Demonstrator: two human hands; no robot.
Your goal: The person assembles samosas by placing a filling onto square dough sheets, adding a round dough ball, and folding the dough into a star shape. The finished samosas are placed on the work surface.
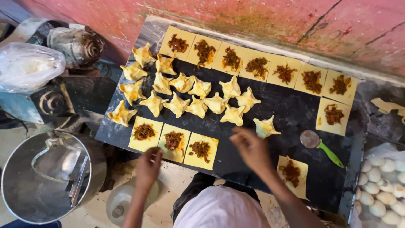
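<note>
Fingers (238,136) of the right hand (252,148) are hovering loosely spread, slightly blurred, over the dark worktop (287,112), gripping nothing; they are sitting just left of the single folded pastry (265,127) and apart from it. Left hand (148,165) is resting at the near edge of the worktop, its fingers curled and touching or nearly touching the near side of the middle filled dough square (174,142) in the near row of three; whether they are actually pinching the dough cannot be told. A cluster of folded pastries (185,95) is lying across the left and centre of the worktop, a row of open filled squares (257,66) along the far edge, one more filled square (292,174) near the right forearm. A round cutter with green handle (319,144) is lying to the right, well clear of both hands. Judgement on doing the fold well: gathering all four corners evenly over the filling, pinching the seams firmly, keeping filling off the edges so they are sealing, and setting each piece apart from its neighbours.
</note>
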